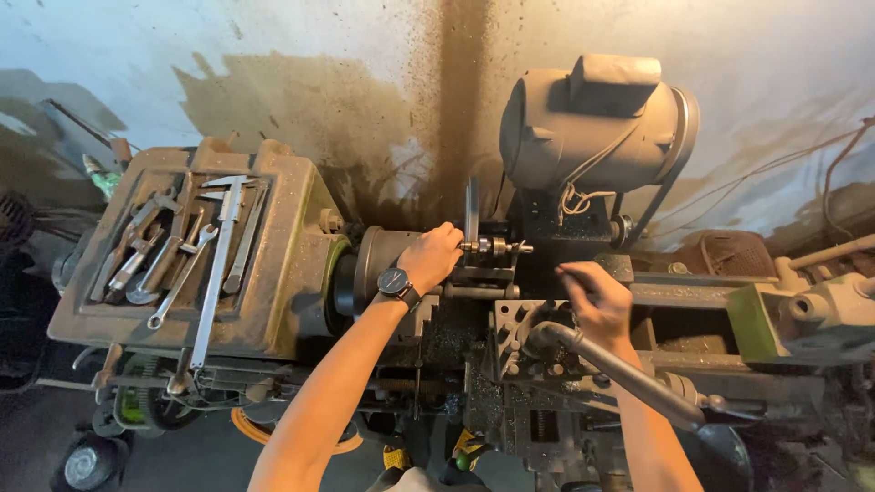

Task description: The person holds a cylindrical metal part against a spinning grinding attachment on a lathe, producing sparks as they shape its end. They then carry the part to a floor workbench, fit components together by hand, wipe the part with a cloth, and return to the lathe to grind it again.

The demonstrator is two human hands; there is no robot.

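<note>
Right hand (597, 301) nearest, blurred over lathe carriage (524, 342), grip unclear; left hand (431, 257) clasps chuck (383, 264), setting workpiece (497, 246); needs steady hold.

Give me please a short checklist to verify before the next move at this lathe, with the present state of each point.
1. Left hand grips the chuck: ok, fingers wrap over its front edge.
2. Right hand free of tools: ok, it hovers blurred over the tool post, fingers spread, holding nothing.
3. Workpiece seated in the chuck: cannot tell, the left hand hides the joint.
4. Chuck stopped: cannot tell from one picture.
5. Wristwatch away from the chuck: not ok, it sits right beside it.
6. Wrenches and caliper kept off the bed: ok, they lie on the headstock tray.
</note>
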